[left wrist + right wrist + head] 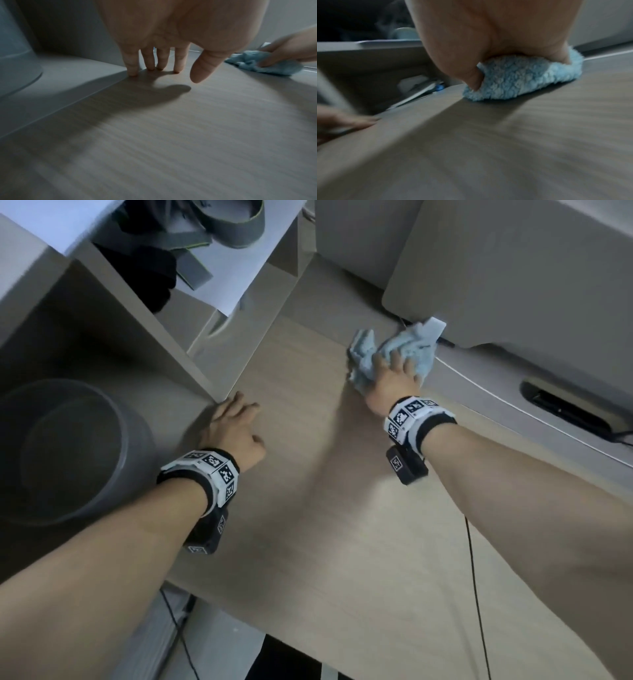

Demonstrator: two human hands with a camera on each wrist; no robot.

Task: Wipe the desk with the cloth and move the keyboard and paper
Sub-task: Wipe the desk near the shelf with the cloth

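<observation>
My right hand (394, 371) grips a fluffy light-blue cloth (363, 352) and presses it on the pale wood desk (342, 508) at the far right. In the right wrist view the thumb digs into the cloth (522, 77), which lies flat on the desk. My left hand (245, 419) holds nothing; its straight fingertips (132, 71) touch the desk at the corner of a shelf unit. A white sheet (239, 258) lies on the shelf at the upper left. No keyboard is in view.
A pale grey panel (513, 261) stands just behind the cloth, with a small white card (434, 327) at its foot. A black slot (565, 409) sits at the right. A grey round bin (68, 453) stands left. A thin black cable (476, 577) crosses the desk front.
</observation>
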